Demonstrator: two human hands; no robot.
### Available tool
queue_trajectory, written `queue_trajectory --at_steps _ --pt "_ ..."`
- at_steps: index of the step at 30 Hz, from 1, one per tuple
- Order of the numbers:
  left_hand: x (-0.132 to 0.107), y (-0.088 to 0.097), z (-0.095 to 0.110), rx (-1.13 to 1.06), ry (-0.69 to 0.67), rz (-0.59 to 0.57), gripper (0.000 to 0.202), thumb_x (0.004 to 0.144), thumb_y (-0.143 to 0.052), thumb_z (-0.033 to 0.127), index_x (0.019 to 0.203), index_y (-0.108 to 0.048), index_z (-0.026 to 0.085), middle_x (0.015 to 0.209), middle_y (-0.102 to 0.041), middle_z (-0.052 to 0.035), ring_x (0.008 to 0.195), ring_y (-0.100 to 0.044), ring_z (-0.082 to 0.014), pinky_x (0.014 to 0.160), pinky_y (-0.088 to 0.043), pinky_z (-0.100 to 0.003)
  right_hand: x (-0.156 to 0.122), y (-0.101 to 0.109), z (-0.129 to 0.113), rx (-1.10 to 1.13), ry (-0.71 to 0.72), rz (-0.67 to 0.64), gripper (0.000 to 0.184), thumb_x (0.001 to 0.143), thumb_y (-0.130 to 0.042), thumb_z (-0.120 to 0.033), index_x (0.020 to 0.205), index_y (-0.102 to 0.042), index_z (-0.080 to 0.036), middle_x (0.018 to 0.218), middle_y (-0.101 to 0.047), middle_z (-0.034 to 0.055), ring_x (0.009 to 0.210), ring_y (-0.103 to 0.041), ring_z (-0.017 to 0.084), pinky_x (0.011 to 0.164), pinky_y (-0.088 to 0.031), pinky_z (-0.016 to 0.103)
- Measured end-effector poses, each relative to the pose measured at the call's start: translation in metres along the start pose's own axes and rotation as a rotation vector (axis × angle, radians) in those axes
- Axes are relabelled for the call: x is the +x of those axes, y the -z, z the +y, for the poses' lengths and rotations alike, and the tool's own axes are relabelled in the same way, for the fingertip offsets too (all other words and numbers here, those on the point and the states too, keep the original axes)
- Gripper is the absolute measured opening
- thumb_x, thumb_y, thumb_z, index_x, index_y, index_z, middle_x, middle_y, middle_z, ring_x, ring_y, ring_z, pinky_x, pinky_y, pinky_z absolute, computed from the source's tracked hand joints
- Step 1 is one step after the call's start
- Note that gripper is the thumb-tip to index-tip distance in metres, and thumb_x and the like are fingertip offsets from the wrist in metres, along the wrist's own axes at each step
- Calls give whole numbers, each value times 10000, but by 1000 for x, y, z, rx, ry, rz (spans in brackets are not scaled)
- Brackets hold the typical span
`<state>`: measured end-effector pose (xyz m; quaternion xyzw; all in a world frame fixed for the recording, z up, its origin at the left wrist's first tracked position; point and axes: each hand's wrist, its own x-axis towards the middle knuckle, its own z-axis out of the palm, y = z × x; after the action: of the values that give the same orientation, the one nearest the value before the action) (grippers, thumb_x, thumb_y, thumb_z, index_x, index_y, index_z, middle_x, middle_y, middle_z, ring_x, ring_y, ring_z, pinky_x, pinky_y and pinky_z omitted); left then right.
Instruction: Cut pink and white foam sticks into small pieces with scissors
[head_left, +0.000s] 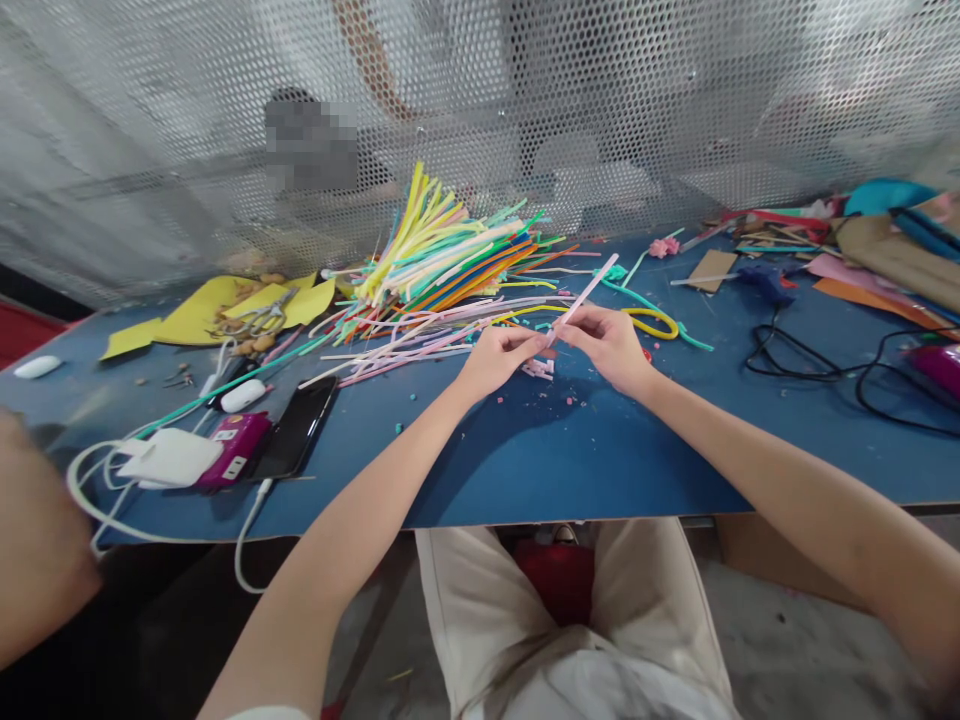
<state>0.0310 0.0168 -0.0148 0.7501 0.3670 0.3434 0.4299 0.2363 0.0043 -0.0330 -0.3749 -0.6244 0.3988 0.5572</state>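
Observation:
Between my two hands is a pale pink pipe cleaner [595,283], its free end pointing up and away to the right. My left hand [501,356] pinches its lower part, where a small bent pink piece [538,370] hangs below the fingertips. Thumb and fingers of my right hand [602,340] are closed on the same strip, just beside the left fingertips. Loose lilac and pink pipe cleaners [420,340] lie right behind my left hand. A yellow looped pipe cleaner [652,322] rests just beyond my right hand.
A big multicoloured pipe cleaner bundle [450,250] lies at the back. On the left are pliers [259,318], a phone [298,430], a white charger [171,458] and another person's arm [37,540]. At right lie a glue gun [761,283] and black cable [810,372].

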Motion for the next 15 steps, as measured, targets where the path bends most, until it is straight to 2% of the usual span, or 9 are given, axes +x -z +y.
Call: queue_trajectory --at_steps 8,15 --pt "1 -3 -8 -180 77 -16 412 865 -681 529 967 -798 148 903 -791 -98 696 -678 -163 675 -551 -300 1 0 2 45 -17 -37 191 812 -767 -396 857 -730 -214 891 -764 45 826 -709 192 858 -574 389" --pt "2 -3 -7 -163 76 -53 408 893 -644 509 981 -782 135 935 -790 -107 687 -671 -156 674 -547 -299 1 1 1 -40 9 -58 183 832 -745 -388 862 -754 -208 897 -763 52 829 -696 200 836 -560 387"
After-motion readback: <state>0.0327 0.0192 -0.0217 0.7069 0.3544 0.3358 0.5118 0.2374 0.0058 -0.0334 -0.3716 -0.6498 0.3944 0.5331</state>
